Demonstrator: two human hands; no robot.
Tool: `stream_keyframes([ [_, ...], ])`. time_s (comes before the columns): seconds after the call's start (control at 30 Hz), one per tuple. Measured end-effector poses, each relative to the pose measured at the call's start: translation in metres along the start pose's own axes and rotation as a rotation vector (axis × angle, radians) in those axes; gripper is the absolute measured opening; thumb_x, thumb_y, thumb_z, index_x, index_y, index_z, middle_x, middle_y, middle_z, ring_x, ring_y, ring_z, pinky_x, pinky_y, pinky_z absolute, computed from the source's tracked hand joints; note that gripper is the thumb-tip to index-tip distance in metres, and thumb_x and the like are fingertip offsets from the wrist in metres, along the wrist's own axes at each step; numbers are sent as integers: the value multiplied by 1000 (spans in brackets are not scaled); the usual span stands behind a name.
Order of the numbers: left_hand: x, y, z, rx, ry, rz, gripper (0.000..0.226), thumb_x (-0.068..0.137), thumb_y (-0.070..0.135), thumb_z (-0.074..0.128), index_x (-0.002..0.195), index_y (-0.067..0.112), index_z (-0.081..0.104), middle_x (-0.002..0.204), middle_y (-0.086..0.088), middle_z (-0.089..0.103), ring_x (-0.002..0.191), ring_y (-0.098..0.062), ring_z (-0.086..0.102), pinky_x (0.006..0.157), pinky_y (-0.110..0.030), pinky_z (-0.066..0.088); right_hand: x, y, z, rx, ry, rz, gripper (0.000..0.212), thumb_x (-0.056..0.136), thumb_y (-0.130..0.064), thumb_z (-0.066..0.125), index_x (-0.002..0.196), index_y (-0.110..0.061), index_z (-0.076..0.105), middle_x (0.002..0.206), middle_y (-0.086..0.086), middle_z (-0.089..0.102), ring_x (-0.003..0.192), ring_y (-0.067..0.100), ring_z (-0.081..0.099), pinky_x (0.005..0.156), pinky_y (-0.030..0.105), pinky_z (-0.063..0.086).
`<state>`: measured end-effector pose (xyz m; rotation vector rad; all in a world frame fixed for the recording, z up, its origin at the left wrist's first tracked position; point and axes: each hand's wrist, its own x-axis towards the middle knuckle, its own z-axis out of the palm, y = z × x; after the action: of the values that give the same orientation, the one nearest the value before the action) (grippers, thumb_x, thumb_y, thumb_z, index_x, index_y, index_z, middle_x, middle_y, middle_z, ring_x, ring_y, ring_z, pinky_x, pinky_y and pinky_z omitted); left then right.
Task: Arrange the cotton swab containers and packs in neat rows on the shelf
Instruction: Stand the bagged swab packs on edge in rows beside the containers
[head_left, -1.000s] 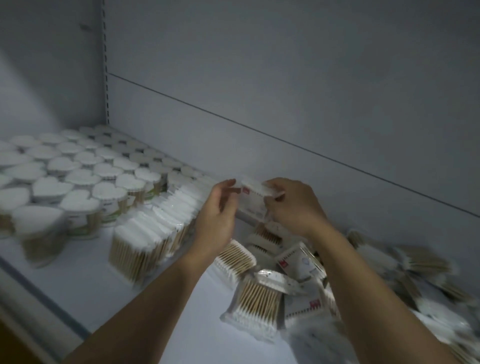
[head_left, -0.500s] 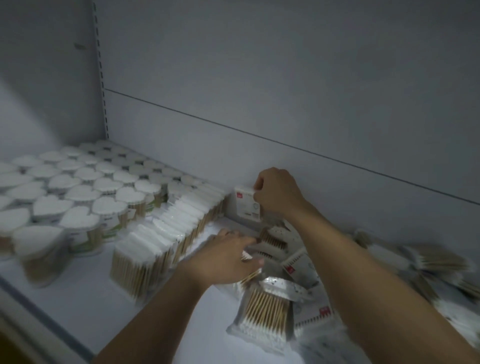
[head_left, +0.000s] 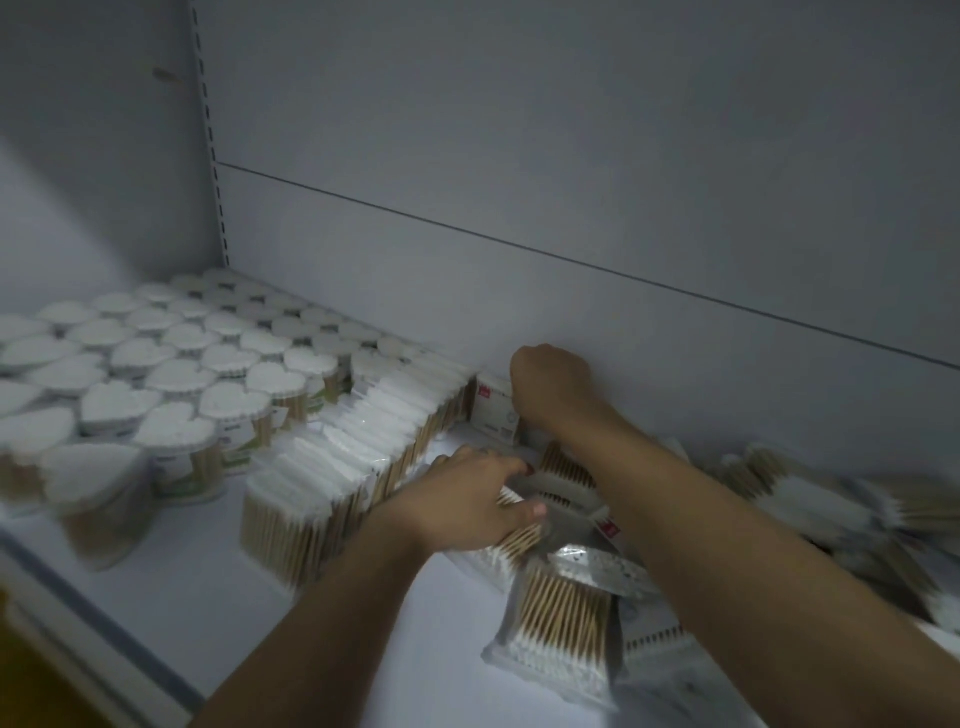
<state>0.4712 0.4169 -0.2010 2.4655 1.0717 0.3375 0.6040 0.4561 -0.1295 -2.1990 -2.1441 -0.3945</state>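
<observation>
Two hands busy: right hand (head_left: 551, 385) pinches upright pack (head_left: 492, 411) against back wall (head_left: 623, 218), seeding a row; left hand (head_left: 464, 508) seemingly grips loose pack (head_left: 521, 540).

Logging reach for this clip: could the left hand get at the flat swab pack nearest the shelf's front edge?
Probably yes. The flat pack lies uncovered just in front of the left hand with nothing between them, though that hand is gripping a pile pack.
</observation>
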Motion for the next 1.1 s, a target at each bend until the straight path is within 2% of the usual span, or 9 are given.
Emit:
stream_keyframes([
  [0.1,4,-2,4,-52,36,10,64,86,68,43,138,30,46,138,1,53,130,-20,45,104,-42,42,-3,2,-4,-66,4,-25,16,85,-3,57,99,-3,63,103,15,65,94,30,64,66,29,39],
  [0.3,2,0,3,-61,68,-3,57,93,55,51,142,25,46,142,0,51,130,-19,45,105,-38,42,-7,-1,-5,-52,-28,-5,20,84,-4,61,104,0,62,109,18,62,99,32,62,71,30,42],
  [0.47,4,-3,5,-46,52,-18,54,91,57,50,136,28,50,137,0,54,127,-20,48,103,-40,43,-3,-4,-12,8,-37,29,14,85,4,56,98,5,62,105,21,63,95,33,62,71,31,43],
  [0.7,5,-2,6,-34,50,5,51,92,52,52,136,25,50,137,1,55,125,-21,49,102,-38,43,-5,-5,-2,-51,-39,20,16,85,-2,57,99,0,64,103,16,65,92,29,64,66,28,41],
  [0.8,6,0,6,-41,59,3,50,92,51,52,135,24,49,135,0,56,123,-22,51,101,-40,44,-9,5,-12,-33,-34,29,28,86,-8,57,113,-8,66,114,12,64,103,28,61,80,29,46],
  [0.9,9,0,7,-86,77,-17,47,92,50,52,131,24,48,127,-2,60,119,-25,54,97,-44,46,-28,21,-38,54,-4,103,44,90,-13,57,133,-18,54,135,6,53,121,26,50,101,33,36],
  [0.97,12,0,9,-111,96,-21,44,89,51,50,129,31,46,122,-1,63,115,-24,57,94,-44,48,-48,29,-53,109,-15,162,44,90,-19,59,134,-25,52,139,1,50,126,23,46,105,34,31],
  [1.1,15,4,12,-114,88,-20,46,88,45,49,132,50,38,107,2,67,100,-27,62,85,-41,52,-83,18,-46,73,-153,180,41,89,-37,61,128,-29,55,135,-3,53,126,23,47,104,36,28],
])
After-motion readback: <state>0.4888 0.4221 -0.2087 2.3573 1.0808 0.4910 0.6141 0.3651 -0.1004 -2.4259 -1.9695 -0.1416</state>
